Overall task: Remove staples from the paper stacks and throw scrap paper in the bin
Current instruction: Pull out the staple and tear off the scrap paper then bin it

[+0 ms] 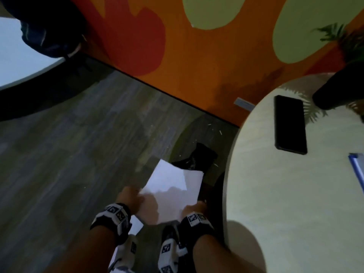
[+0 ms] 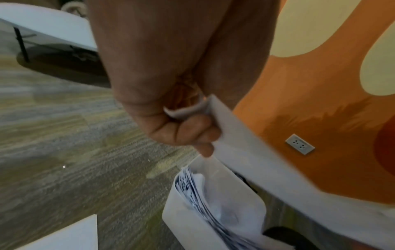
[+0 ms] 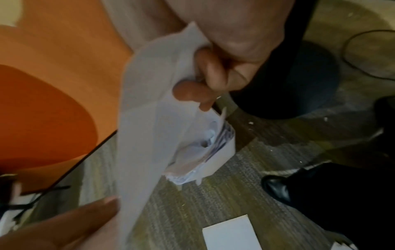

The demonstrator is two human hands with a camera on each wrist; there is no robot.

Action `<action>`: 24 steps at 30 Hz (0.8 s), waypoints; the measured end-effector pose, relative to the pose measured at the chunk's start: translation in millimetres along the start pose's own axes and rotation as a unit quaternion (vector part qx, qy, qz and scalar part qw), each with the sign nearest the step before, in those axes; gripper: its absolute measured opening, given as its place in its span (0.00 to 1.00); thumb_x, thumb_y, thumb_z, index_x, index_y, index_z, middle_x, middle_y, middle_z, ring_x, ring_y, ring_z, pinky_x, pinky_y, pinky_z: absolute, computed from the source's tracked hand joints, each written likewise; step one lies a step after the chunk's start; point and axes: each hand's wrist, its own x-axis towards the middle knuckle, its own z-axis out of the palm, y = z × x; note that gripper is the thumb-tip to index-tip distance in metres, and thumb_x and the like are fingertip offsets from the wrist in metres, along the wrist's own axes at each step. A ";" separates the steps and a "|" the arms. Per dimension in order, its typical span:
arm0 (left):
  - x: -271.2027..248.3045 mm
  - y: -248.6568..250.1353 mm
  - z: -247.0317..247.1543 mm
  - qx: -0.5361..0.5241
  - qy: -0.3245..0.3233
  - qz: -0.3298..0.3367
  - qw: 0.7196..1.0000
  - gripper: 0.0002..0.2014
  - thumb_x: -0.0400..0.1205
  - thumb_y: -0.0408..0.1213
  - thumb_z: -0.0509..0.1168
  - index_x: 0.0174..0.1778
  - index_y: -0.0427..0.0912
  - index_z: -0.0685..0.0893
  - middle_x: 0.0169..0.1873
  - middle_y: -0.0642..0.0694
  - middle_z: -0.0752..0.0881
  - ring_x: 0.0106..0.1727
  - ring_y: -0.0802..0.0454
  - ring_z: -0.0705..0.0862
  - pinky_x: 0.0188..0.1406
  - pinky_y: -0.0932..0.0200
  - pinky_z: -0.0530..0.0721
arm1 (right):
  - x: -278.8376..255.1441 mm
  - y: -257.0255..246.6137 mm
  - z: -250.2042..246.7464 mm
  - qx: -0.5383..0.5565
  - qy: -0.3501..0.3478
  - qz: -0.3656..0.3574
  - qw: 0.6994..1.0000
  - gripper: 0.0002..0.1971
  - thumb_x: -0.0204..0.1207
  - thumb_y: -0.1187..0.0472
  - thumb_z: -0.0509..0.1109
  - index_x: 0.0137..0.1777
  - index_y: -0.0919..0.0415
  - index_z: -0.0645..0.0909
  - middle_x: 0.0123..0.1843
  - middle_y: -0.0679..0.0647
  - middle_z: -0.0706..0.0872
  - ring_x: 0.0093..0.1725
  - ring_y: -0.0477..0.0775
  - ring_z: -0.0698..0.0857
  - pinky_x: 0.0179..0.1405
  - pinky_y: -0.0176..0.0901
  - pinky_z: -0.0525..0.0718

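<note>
A white sheet of paper [image 1: 173, 186] is held low over the carpet beside the round table. My left hand [image 1: 130, 196] grips its left edge with fingers [image 2: 186, 130] curled round the paper [image 2: 256, 160]. My right hand [image 1: 194, 208] grips the right edge, its fingers [image 3: 205, 84] folded over the sheet [image 3: 149, 118]. Right under the sheet stands a white bin [image 2: 177, 211] holding several printed papers [image 2: 213, 203]. The right wrist view shows the same bin [image 3: 222, 152] partly hidden behind the sheet. No staple remover is in view.
The round table [image 1: 275, 194] at right carries a black phone [image 1: 291, 125] and a plant pot [image 1: 334, 95]. Its dark base [image 3: 299, 76] stands behind the bin. A loose white sheet [image 3: 230, 233] lies on the carpet. A black shoe [image 3: 278, 187] is near. The orange wall [image 1: 197, 66] has a socket [image 2: 300, 143].
</note>
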 end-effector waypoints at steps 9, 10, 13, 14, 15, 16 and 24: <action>59.7 -8.4 37.2 -0.045 0.018 -0.107 0.993 0.10 0.77 0.28 0.65 0.45 0.40 0.93 0.44 0.35 0.93 0.47 0.37 0.92 0.54 0.47 0.91 | 54.4 6.0 40.4 0.067 0.097 0.050 0.992 0.28 0.79 0.65 0.61 0.79 0.65 0.65 0.78 0.61 0.72 0.76 0.62 0.74 0.70 0.46 0.73; 64.4 -7.0 38.4 -0.064 0.042 -0.102 0.992 0.12 0.78 0.29 0.66 0.51 0.39 0.93 0.49 0.33 0.92 0.52 0.35 0.91 0.58 0.47 0.90 | 60.2 4.9 43.2 0.088 0.120 0.047 0.988 0.28 0.77 0.66 0.62 0.79 0.65 0.66 0.77 0.62 0.73 0.75 0.63 0.75 0.68 0.46 0.74; 79.9 2.6 37.0 -0.073 0.097 -0.074 0.990 0.13 0.80 0.29 0.66 0.56 0.39 0.93 0.56 0.32 0.91 0.60 0.34 0.88 0.64 0.50 0.83 | 78.1 4.5 49.9 0.124 0.111 0.077 0.983 0.22 0.77 0.64 0.64 0.71 0.66 0.73 0.71 0.64 0.78 0.69 0.65 0.79 0.60 0.46 0.77; 85.9 6.7 36.3 -0.068 0.106 -0.062 0.990 0.13 0.81 0.29 0.66 0.57 0.40 0.93 0.58 0.33 0.91 0.61 0.34 0.87 0.65 0.50 0.82 | 85.3 4.6 50.9 0.144 0.104 0.082 0.981 0.18 0.76 0.65 0.64 0.67 0.64 0.75 0.69 0.64 0.80 0.67 0.66 0.81 0.58 0.47 0.79; 90.5 9.9 36.0 -0.063 0.109 -0.050 0.991 0.13 0.82 0.29 0.65 0.58 0.39 0.92 0.59 0.34 0.90 0.63 0.35 0.87 0.66 0.50 0.81 | 92.4 5.6 52.6 0.164 0.091 0.086 0.979 0.14 0.76 0.66 0.65 0.62 0.63 0.78 0.67 0.64 0.82 0.64 0.65 0.83 0.56 0.48 0.81; 96.5 11.7 38.0 -0.053 0.103 -0.042 0.992 0.13 0.83 0.30 0.65 0.59 0.39 0.92 0.60 0.34 0.90 0.63 0.34 0.87 0.67 0.49 0.81 | 100.0 6.7 55.9 0.183 0.084 0.082 0.976 0.13 0.75 0.69 0.64 0.58 0.63 0.80 0.64 0.64 0.84 0.59 0.64 0.84 0.53 0.48 0.83; 121.9 4.8 60.8 0.045 -0.076 0.048 0.995 0.23 0.86 0.38 0.64 0.79 0.37 0.76 0.70 0.29 0.82 0.67 0.29 0.84 0.66 0.40 0.83 | 118.5 1.9 71.8 0.158 0.095 0.053 0.981 0.31 0.81 0.69 0.62 0.83 0.60 0.58 0.83 0.60 0.62 0.80 0.62 0.67 0.74 0.48 0.69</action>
